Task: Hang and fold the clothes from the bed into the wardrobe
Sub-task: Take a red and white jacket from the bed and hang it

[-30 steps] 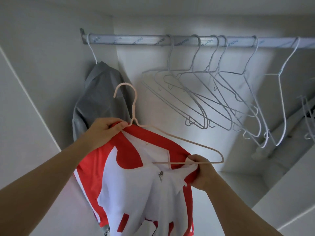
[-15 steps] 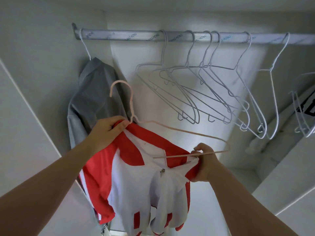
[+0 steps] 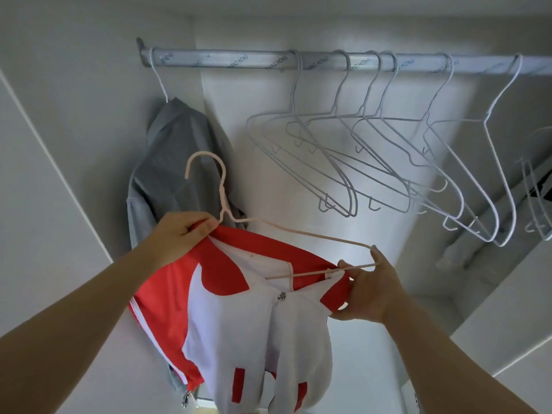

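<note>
**Red-and-white jacket being seated on its hanger below the rail**

A slick red-and-white zip-front jacket [image 3: 239,297] is held up inside the wardrobe, draped over a thin pale-pink wire hanger [image 3: 222,201]. The left hand [image 3: 182,234] is closed on the jacket's red shoulder at the base of the hanger neck, apparently to steady it. The right hand [image 3: 369,289] pinches the red collar edge just under the hanger's far-right tip, seemingly so the cloth can be drawn over that bare arm. The hook stands upright, well below the grey metal wardrobe rail [image 3: 343,62], so hanging is not yet done. On the rail's left end a matte grey hooded garment [image 3: 176,162] hangs; to the right a cluster of empty white wire hangers [image 3: 373,162] dangles. Whether the left shoulder is fully seated cannot be told, as the hand covers it.
</note>
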Demonstrator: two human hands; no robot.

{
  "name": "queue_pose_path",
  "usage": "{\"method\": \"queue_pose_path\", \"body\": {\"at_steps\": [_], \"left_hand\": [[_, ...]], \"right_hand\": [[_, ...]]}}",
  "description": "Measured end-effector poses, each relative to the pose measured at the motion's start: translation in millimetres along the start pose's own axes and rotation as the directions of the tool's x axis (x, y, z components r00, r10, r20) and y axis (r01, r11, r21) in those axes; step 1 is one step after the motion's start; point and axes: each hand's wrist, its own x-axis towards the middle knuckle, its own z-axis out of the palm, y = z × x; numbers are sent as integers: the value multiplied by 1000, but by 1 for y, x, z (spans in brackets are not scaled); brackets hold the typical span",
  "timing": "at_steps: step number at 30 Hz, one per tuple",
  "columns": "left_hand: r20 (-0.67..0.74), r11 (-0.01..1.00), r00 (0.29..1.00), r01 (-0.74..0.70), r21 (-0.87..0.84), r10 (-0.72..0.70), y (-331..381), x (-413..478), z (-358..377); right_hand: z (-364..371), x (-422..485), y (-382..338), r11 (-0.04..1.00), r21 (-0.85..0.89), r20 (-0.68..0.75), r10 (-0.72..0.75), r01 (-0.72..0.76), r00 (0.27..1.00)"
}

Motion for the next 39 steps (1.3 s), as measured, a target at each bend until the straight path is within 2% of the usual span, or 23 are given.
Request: {"method": "queue_pose_path", "body": {"at_steps": [3, 7, 10, 14, 17, 18, 23, 29, 31, 33, 34, 37, 39], "left_hand": [[3, 999, 999, 40, -21, -40, -2, -4, 4], [-50, 954, 981, 168, -247, -185, 10, -5, 15], [-62, 930, 979, 164, -330, -194, 19, -2, 18], [-30, 950, 992, 108, -292, -122, 24, 0, 20], [-4, 970, 996, 84, -229, -87, 24, 1, 19], [11, 974, 997, 81, -211, -80, 23, 1, 17], [100, 988, 994, 59, -143, -45, 23, 0, 20], [82, 996, 996, -23, -85, 30, 26, 4, 27], [81, 996, 995, -53, -67, 58, 28, 4, 28], [91, 996, 993, -75, -38, 79, 29, 4, 30], [97, 995, 991, -93, -24, 95, 31, 4, 31], [129, 982, 975, -185, 21, 181, 36, 6, 33], [142, 979, 972, -197, 49, 188, 37, 8, 37]], "right_hand": [[3, -2, -2, 996, -87, -16, 27, -28, 1000], [15, -4, -7, 980, -196, -66, 25, -38, 997], [19, -4, -5, 977, -209, -105, 11, -33, 994], [20, -3, -4, 964, -259, -170, 16, -60, 985], [10, -1, -12, 998, -53, -167, 27, -36, 986], [6, -1, -15, 999, -36, -170, 33, -40, 985], [7, 0, -14, 977, -191, -268, 37, -91, 963], [1, 9, -8, 970, -243, -381, -111, 16, 918], [-2, 12, -7, 938, -331, -425, -245, 103, 872], [-7, 18, -8, 846, -491, -455, -451, 206, 768], [-9, 20, -7, 767, -598, -443, -559, 234, 701], [-7, 21, -2, 512, -836, -341, -768, 200, 543], [-5, 22, -1, 434, -885, -304, -815, 171, 494]]}}
